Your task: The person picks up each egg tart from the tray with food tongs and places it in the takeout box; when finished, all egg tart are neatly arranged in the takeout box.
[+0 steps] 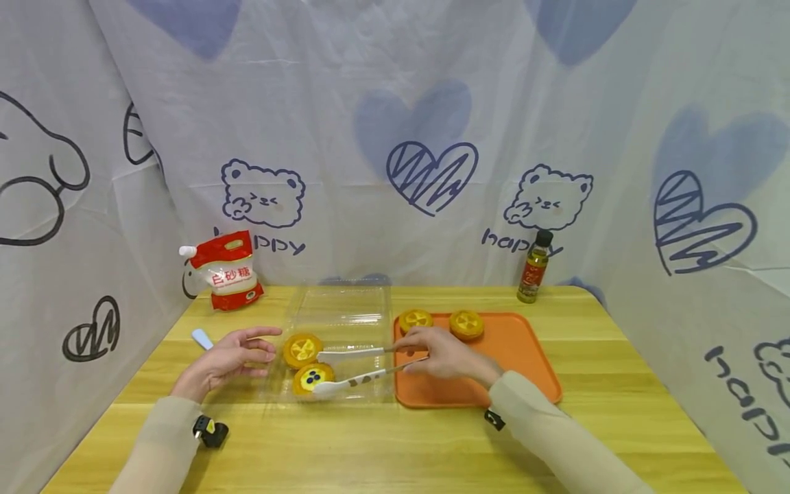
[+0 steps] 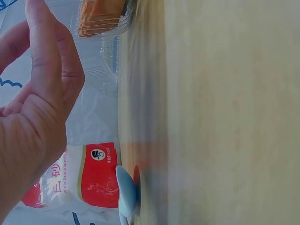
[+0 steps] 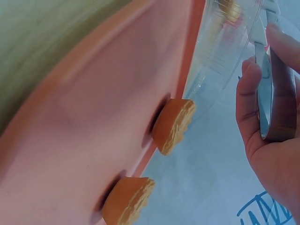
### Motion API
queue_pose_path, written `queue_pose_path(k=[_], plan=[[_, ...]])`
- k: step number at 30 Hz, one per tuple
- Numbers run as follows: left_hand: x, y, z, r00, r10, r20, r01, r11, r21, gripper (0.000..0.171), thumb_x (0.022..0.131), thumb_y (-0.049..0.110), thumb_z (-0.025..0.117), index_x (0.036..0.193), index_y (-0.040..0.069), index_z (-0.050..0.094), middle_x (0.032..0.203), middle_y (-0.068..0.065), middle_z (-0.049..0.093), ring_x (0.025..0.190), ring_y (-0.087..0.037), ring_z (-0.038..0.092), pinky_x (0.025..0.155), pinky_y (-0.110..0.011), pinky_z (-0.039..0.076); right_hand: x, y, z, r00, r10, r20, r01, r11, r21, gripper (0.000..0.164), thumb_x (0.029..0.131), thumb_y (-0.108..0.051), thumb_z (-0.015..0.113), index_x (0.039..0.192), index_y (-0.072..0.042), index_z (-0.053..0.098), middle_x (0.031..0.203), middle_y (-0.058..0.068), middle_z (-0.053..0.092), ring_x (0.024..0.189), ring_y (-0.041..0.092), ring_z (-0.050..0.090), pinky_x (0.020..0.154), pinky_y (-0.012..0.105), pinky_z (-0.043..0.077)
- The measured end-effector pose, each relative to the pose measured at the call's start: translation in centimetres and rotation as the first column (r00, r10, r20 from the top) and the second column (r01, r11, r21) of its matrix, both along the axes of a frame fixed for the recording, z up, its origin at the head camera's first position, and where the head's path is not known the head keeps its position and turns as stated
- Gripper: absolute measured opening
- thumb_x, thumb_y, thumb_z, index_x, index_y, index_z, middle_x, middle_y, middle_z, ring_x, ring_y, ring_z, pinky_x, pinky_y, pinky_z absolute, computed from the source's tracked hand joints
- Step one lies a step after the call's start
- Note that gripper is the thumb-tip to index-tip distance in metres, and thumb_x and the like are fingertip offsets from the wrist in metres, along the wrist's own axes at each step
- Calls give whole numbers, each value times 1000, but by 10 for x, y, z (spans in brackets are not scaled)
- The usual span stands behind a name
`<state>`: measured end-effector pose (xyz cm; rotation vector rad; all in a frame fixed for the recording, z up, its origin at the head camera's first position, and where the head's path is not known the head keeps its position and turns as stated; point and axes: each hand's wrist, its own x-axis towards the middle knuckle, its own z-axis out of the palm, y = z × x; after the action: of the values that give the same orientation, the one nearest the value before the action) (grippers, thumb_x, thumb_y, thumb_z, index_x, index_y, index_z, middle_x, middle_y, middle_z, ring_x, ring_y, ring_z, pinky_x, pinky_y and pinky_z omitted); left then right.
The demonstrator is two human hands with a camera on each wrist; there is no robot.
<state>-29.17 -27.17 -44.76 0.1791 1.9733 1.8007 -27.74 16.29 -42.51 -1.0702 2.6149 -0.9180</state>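
My right hand (image 1: 441,353) holds tongs (image 3: 283,110) with a metal body and white arms, gripped between thumb and fingers. Their tips are spread, reaching left over the clear plastic container (image 1: 370,391). One tip is beside a tart topped with yellow pieces (image 1: 302,350); the other overlaps the lower edge of a tart with dark berries (image 1: 312,378). Both tarts sit side by side in the container's left part. At that container's left side, my left hand (image 1: 237,357) hovers with fingers loosely extended, holding nothing. The container's lid (image 1: 339,302) stands folded back behind it.
An orange tray (image 1: 518,370) lies right of the container, bearing two tarts (image 1: 465,325) along its far edge. A sugar bag (image 1: 231,271) stands back left, near a light-blue handled utensil (image 1: 201,338). An oil bottle (image 1: 533,271) stands back right, before the curtain.
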Motion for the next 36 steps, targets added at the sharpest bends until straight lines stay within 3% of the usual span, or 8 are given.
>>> queue_pose_path(k=[7,14,21,29,36], plan=[[0,0,0,1000,-11,5,11,1000,12,66,91,5,67,148,2,35,107,-7,60,91,-16,65,79,-34,61,5,8,3,1000,-24,13,25,999,-46,42,92,-23,70,133,-17,62,127,7,62,109,24,62,89,39,55],[1,-1,1,1000,-4,1,4,1000,9,66,91,5,67,148,1,34,107,-7,60,89,-15,65,78,-34,61,7,20,5,995,-96,1,96,991,-90,42,90,-22,72,130,-18,64,114,-5,64,98,16,61,75,26,53],[2,0,1,1000,-15,-2,15,999,34,67,91,4,66,148,-1,32,106,-7,60,87,-16,65,77,-33,61,9,41,11,983,-181,20,182,977,-114,43,89,-22,73,131,-20,62,120,-2,62,102,16,60,82,31,55],[0,-1,0,1000,-18,1,18,999,49,64,92,3,65,147,1,35,105,-7,61,83,-14,65,75,-33,61,7,65,18,978,-201,-50,193,972,-132,43,90,-26,72,131,-17,63,99,-2,61,86,21,53,69,29,47],[0,-2,0,1000,-19,-10,19,999,37,65,92,3,65,148,0,33,107,-7,61,85,-14,65,76,-33,61,10,85,18,969,-231,-85,219,967,-131,40,90,-23,71,129,-23,64,112,-7,64,86,13,58,71,31,52]])
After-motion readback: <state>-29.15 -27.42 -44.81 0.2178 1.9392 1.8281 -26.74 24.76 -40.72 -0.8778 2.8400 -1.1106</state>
